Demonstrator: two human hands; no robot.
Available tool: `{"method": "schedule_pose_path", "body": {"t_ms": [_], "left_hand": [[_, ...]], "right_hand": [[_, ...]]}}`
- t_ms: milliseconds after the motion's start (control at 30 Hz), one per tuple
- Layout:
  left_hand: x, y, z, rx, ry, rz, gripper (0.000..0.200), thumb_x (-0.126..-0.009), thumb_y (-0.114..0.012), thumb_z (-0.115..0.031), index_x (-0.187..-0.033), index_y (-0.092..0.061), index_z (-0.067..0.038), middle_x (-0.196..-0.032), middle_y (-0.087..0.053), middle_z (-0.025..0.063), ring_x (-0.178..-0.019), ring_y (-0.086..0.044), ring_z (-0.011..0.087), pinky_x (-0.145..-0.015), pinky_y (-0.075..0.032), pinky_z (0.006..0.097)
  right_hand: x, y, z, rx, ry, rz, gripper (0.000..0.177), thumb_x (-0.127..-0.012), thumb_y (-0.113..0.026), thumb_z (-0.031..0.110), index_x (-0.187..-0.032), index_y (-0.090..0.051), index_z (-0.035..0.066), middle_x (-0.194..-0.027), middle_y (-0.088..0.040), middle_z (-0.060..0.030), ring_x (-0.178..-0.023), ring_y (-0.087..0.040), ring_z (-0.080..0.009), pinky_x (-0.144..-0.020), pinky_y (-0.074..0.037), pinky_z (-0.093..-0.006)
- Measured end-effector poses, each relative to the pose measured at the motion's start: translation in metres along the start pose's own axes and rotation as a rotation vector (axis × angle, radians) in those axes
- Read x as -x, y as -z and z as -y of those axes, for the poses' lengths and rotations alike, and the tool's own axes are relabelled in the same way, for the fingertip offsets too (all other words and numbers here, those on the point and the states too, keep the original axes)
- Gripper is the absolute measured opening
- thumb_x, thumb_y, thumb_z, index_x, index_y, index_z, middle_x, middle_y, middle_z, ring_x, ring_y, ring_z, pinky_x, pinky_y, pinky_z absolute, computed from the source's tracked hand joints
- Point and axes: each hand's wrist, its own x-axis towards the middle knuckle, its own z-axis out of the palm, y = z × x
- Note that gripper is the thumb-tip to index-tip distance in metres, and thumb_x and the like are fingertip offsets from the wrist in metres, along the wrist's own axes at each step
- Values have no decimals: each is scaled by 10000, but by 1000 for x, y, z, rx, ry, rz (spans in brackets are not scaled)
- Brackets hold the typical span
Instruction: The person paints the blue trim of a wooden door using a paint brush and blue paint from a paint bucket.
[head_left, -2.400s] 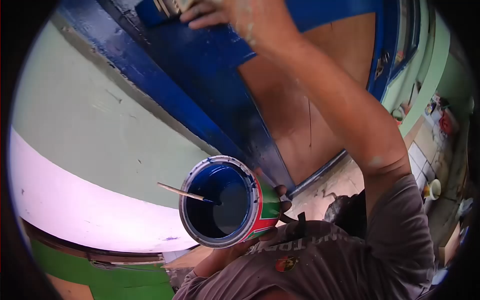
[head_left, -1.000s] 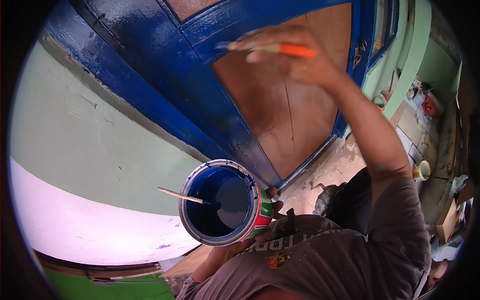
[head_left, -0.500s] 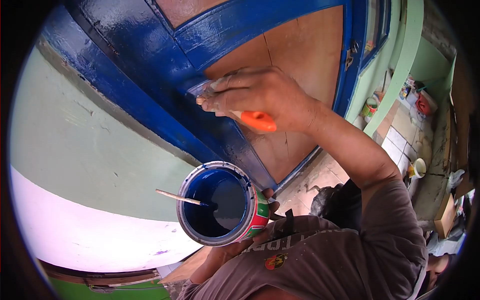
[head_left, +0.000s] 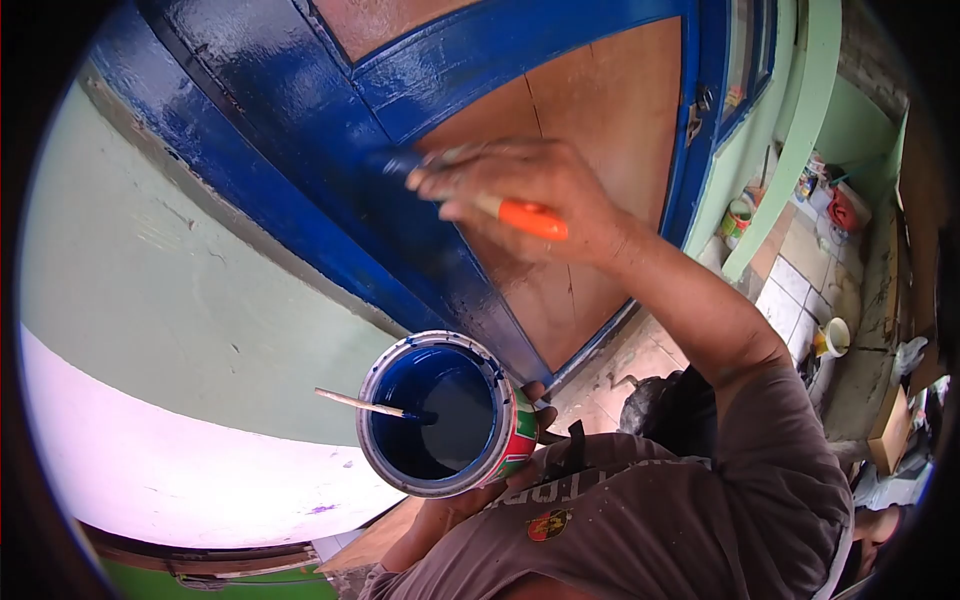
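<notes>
My right hand [head_left: 535, 195] is closed round a paintbrush with an orange handle [head_left: 533, 218]. Its bristles, blurred and dark with paint, are at the blue frame of a door [head_left: 330, 130] with brown panels [head_left: 600, 130]. Below, my left hand [head_left: 535, 405] holds a paint can [head_left: 522, 435] from its far side and underneath; only some of its fingers show past the can. Dark blue paint [head_left: 450, 430] fills part of the can, and a thin stick [head_left: 345, 400] leans out over the rim.
A pale green wall [head_left: 180, 270] with a white lower band [head_left: 200, 460] lies to the left. At the right, another can [head_left: 738, 218], a yellow and white cup [head_left: 832, 338] and a cardboard box [head_left: 888, 432] are near the tiled floor [head_left: 785, 290].
My right hand and the brush have shifted slightly, the orange handle moving right and up. The can in my left hand sits a little lower in view.
</notes>
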Motion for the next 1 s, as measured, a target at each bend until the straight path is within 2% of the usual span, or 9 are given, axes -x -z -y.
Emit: {"method": "schedule_pose_path", "body": {"t_ms": [133, 267, 367, 467, 533, 633, 800, 900, 1000], "left_hand": [[-4, 0, 1, -7, 21, 29, 851, -930, -575, -716, -1541, -437, -141, -1551, -470, 213, -1403, -488, 402, -800, -551, 502], [0, 2, 0, -8, 38, 37, 852, -930, -569, -719, -1540, -436, -139, -1543, -474, 212, -1390, -493, 400, -800, -547, 500], [-1, 2, 1, -7, 43, 37, 853, -931, -565, -722, -1540, -435, -138, -1538, -478, 211, -1379, -498, 398, -800, -545, 498], [-3, 2, 2, -8, 42, 39, 854, -932, -560, -724, -1539, -434, -137, -1532, -481, 211, -1369, -502, 396, -800, -542, 496], [-4, 1, 4, -10, 44, 37, 855, -932, -557, -726, -1539, -433, -136, -1528, -484, 210, -1362, -505, 395, -800, -540, 495], [-5, 2, 6, -16, 51, 35, 856, -933, -553, -728, -1538, -433, -135, -1522, -487, 209, -1352, -509, 393, -800, -538, 494], [-3, 3, 6, -13, 58, 39, 858, -934, -545, -733, -1537, -431, -133, -1513, -493, 208, -1335, -517, 389, -800, -534, 491], [-3, 4, 6, -17, 65, 40, 859, -934, -541, -735, -1536, -430, -132, -1507, -497, 207, -1325, -521, 387, -799, -531, 489], [-4, 3, 7, -18, 74, 40, 861, -935, -536, -738, -1536, -429, -131, -1502, -500, 206, -1314, -525, 385, -799, -528, 487]], "right_hand": [[-3, 38, -32, -34, -23, -109, 141, -957, -721, 126, -1077, -793, 110, -1233, -758, -77, -1197, -700, -209, -1084, -516, -325], [21, 116, -82, 525, -240, -505, 197, -964, -703, 93, -1141, -788, 91, -1212, -764, -111, -1074, -750, -233, -952, -570, -316], [17, 112, -77, 554, -392, -568, 192, -958, -709, 92, -1133, -789, 86, -1179, -774, -112, -1011, -766, -224, -887, -582, -313], [-4, 46, -54, 389, -32, -341, 170, -957, -742, 148, -1108, -789, 85, -1125, -786, -88, -976, -765, -198, -851, -582, -288], [-23, 6, -16, 187, -17, -344, 158, -961, -756, 166, -1089, -790, 81, -1100, -790, -66, -973, -749, -159, -878, -573, -283], [-39, 12, -13, -175, -118, -321, 169, -954, -777, 189, -1082, -791, 80, -1082, -793, -49, -980, -730, -130, -914, -567, -293], [-26, 96, -79, 39, -410, -589, 240, -980, -738, 119, -1199, -728, 22, -1181, -773, -90, -1018, -724, -129, -906, -576, -262], [-24, 91, -88, 500, -166, -610, 171, -929, -778, 178, -1069, -788, 82, -1097, -790, -67, -1000, -759, -234, -884, -593, -324], [-41, 32, -52, 415, 31, -447, 150, -921, -773, 184, -1040, -792, 95, -1060, -787, -75, -968, -755, -279, -852, -603, -355]]}}
